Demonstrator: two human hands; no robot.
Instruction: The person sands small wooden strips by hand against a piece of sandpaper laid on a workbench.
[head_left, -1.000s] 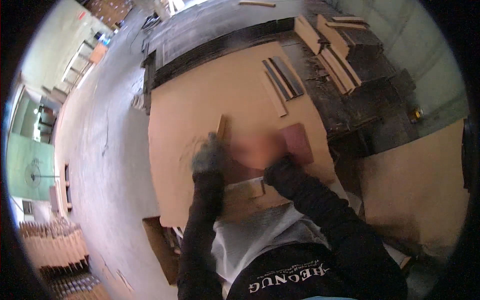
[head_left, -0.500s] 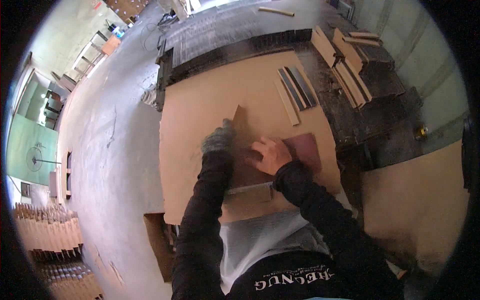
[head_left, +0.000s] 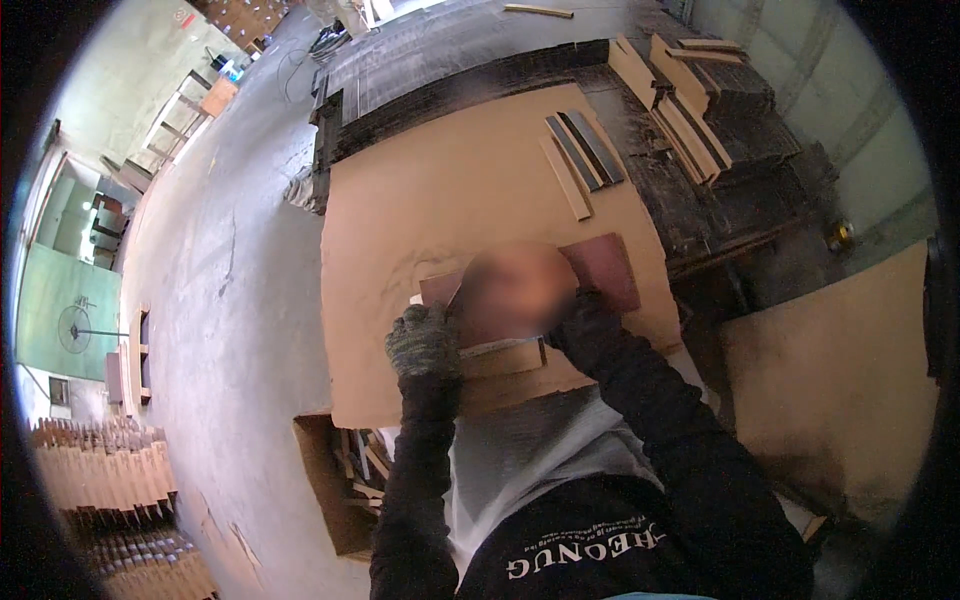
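My left hand (head_left: 422, 340), in a grey knit glove, is curled at the left end of a reddish-brown sheet (head_left: 606, 268) that looks like sandpaper. A small white edge (head_left: 416, 299) shows by its fingertips; what the fingers grip is hidden. My bare right hand (head_left: 515, 290) lies over the middle of the sheet, its fingers smeared. The sheet rests on a large brown cardboard (head_left: 400, 200), its right part uncovered. Just below the hands, a flat tan piece (head_left: 505, 363) lies near the cardboard's front edge.
Several narrow strips, among them a pale wooden strip (head_left: 566, 178), lie at the cardboard's far right. Wooden pieces (head_left: 690, 140) are stacked on the dark bench beyond. An open cardboard box (head_left: 325, 480) with wood offcuts stands lower left. Wooden parts (head_left: 105, 470) are piled farther left.
My left hand has moved down and nearer to me. The tan flap raised beside it is no longer upright, and reddish-brown surface now shows there. My right hand has shifted slightly left.
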